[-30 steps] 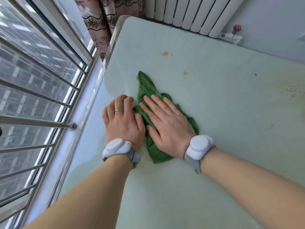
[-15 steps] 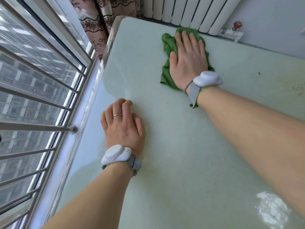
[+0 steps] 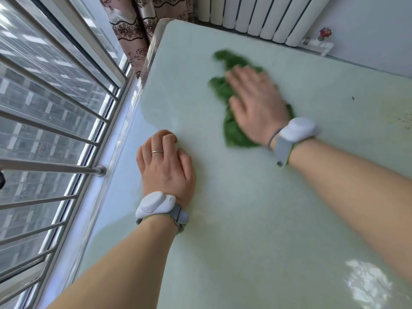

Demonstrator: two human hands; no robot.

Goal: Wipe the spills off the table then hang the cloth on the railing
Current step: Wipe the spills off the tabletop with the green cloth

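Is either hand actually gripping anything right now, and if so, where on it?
Nothing is gripped. The right hand lies flat, fingers spread, pressing on the middle of the green cloth. The left hand rests curled on the bare table.

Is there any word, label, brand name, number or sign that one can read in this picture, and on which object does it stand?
None can be read.
Left wrist device: white casing, no legible marking.
Right wrist device: blurred by motion, nothing readable.
Green cloth, table, radiator and curtain: no text; the curtain has only a floral pattern.
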